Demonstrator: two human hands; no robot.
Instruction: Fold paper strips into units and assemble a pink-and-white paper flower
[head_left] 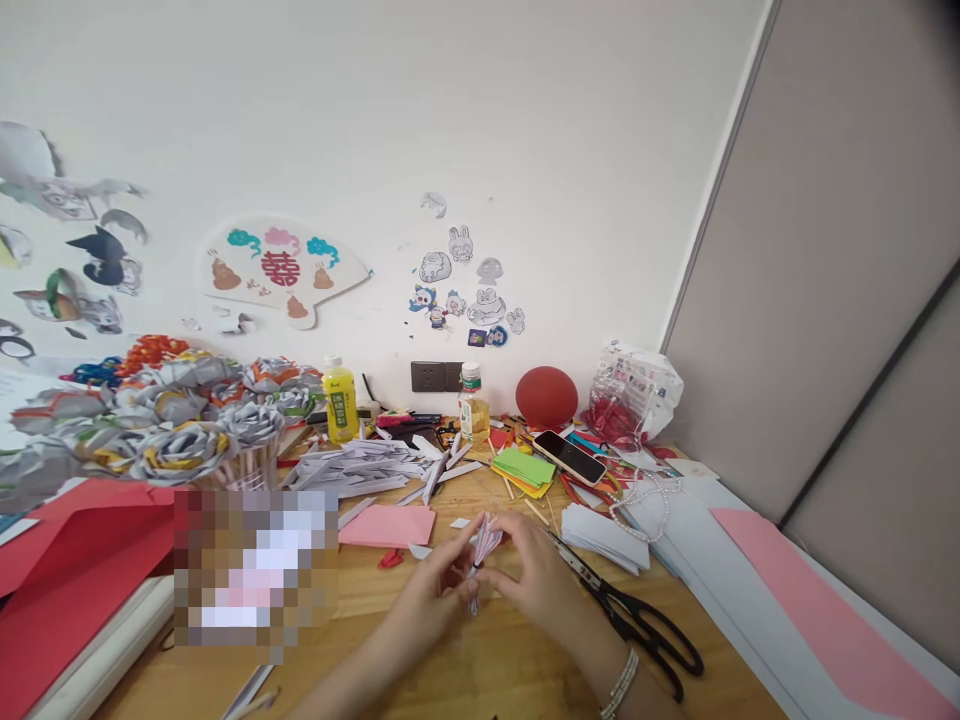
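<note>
My left hand (433,592) and right hand (531,570) close their grip on pale, pleated paper (488,541), cinched dark near its middle. Its long axis runs up and away from me, fanned end toward the white wall (570,140), over a wooden table (487,670) scattered with scissors (606,590) and paper strips (360,465).

On the wall I am reading a red 囍 (280,269) in the middle of the fan (307,277); on the yellow bottle (342,402) I am making out 冰糖雪梨, running down the label; the smaller bottle (472,408) is wearing a label too, but its print is coming out too small for me; the bag (643,385) is showing print that is blurring past reading.
</note>
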